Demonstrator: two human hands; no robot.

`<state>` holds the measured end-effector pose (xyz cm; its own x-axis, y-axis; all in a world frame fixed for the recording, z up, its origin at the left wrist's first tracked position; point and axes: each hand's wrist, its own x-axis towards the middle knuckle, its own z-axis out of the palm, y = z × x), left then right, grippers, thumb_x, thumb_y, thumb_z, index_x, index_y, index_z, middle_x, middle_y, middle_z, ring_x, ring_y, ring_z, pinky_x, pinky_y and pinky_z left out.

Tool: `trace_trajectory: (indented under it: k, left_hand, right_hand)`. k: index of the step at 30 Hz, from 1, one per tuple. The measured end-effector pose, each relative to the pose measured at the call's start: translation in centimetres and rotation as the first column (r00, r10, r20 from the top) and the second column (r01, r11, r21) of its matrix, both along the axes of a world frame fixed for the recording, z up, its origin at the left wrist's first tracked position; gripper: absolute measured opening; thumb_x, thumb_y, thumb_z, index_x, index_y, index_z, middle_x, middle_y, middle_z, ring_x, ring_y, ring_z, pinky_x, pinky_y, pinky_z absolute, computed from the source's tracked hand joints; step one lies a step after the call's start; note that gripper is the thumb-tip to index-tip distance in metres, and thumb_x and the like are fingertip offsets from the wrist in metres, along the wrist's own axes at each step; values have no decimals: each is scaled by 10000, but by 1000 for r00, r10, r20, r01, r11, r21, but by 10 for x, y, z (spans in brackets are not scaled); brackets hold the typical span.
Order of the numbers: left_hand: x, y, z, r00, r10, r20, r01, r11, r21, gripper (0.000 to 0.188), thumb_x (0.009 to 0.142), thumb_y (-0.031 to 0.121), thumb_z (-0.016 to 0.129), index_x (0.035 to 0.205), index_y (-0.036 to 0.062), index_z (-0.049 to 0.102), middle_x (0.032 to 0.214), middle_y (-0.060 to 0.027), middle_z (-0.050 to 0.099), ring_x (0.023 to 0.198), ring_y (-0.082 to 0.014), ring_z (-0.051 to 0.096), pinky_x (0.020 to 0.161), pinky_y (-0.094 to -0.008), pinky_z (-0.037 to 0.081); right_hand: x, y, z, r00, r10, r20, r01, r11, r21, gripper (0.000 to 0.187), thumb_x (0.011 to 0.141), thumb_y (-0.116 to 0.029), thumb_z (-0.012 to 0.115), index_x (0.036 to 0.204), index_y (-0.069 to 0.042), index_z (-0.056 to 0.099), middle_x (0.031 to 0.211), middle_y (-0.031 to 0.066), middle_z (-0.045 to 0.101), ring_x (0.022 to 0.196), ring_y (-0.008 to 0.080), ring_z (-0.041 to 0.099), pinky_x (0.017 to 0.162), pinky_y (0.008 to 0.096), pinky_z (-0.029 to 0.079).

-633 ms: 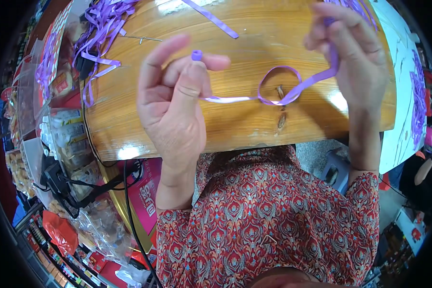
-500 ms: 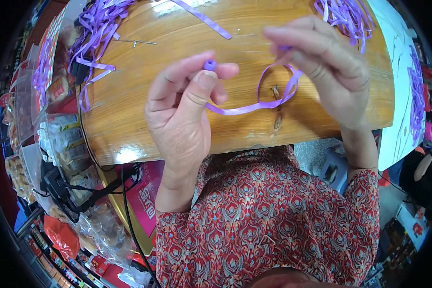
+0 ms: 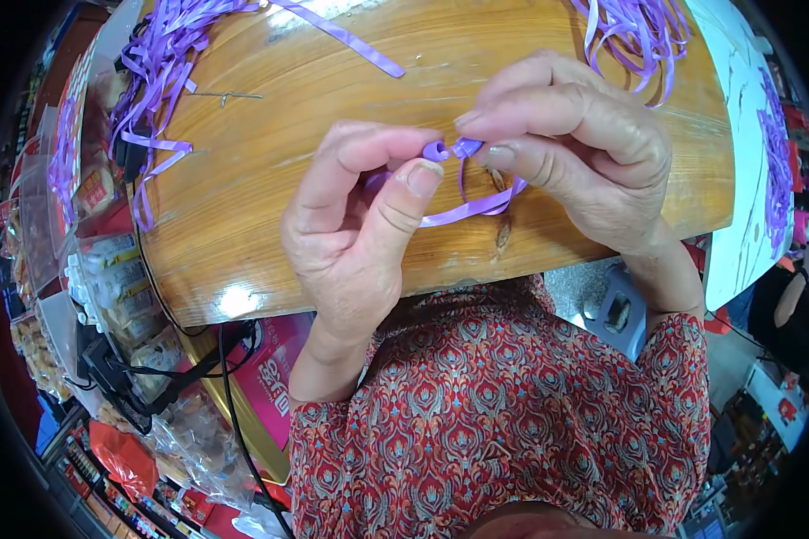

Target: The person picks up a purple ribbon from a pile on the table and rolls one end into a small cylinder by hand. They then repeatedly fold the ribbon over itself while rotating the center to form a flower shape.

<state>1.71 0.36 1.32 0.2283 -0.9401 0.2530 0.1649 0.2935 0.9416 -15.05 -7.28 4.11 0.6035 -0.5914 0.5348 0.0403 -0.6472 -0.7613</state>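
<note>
Wooden table (image 3: 270, 180) | both hands (image 3: 360, 234) pinch purple ribbon (image 3: 463, 211) | red box (image 3: 274, 377) below

Red patterned garment, teal and cream ornate motifs, sleeves ending above wrists; bare hands, no rings.

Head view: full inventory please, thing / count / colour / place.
ribbon strip: one, purple, pinched between both hands over the table
loose ribbons: a heap, purple, table's far left
more loose ribbons: a heap, purple, table's far right
single ribbon: one, purple, far middle
wire pin: one, grey, left of middle
wooden table: one, brown, glossy
snack packets: several, clear, lower left
black cables: several, below table edge
left hand: patterned red sleeve
right hand: same sleeve
</note>
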Motion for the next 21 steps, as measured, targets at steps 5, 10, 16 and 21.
trace_trajectory:
  k: [5, 10, 16, 21]
  left_hand:
    - [-2, 0, 2, 999, -10, 48, 10, 1000, 4, 123, 799, 15, 646, 919, 5, 617, 857, -15, 533, 749, -61, 478, 661, -175, 370]
    - [-2, -3, -5, 994, -10, 107, 17, 998, -63, 134, 794, 17, 651, 926, 10, 628, 850, -13, 531, 737, -64, 464, 632, -174, 360]
    - [-3, -1, -4, 995, 13, 97, -6, 998, -69, 151, 783, 14, 661, 933, 16, 640, 811, -6, 523, 716, -67, 446, 611, -176, 350]
    - [-2, -1, -3, 989, 39, 145, -27, 996, -80, 152, 764, -1, 672, 913, 17, 647, 796, -3, 517, 699, -67, 443, 596, -174, 351]
  right_hand:
    - [-1, 5, -1, 1000, -15, 20, 13, 996, 86, 195, 727, 47, 662, 919, 35, 627, 883, 129, 613, 804, 176, 593, 674, 250, 466]
    - [-2, 3, -3, 999, -27, 22, 26, 999, 36, 201, 716, 49, 669, 913, 33, 628, 875, 128, 616, 793, 189, 595, 665, 259, 464]
    - [0, 5, -1, 997, -74, -28, 70, 993, -98, 215, 683, 71, 682, 889, 27, 635, 830, 120, 621, 779, 211, 596, 648, 266, 458]
    - [-1, 5, 1, 996, -81, -41, 72, 980, -185, 238, 663, 85, 683, 888, 21, 639, 808, 123, 618, 721, 200, 597, 589, 258, 455]
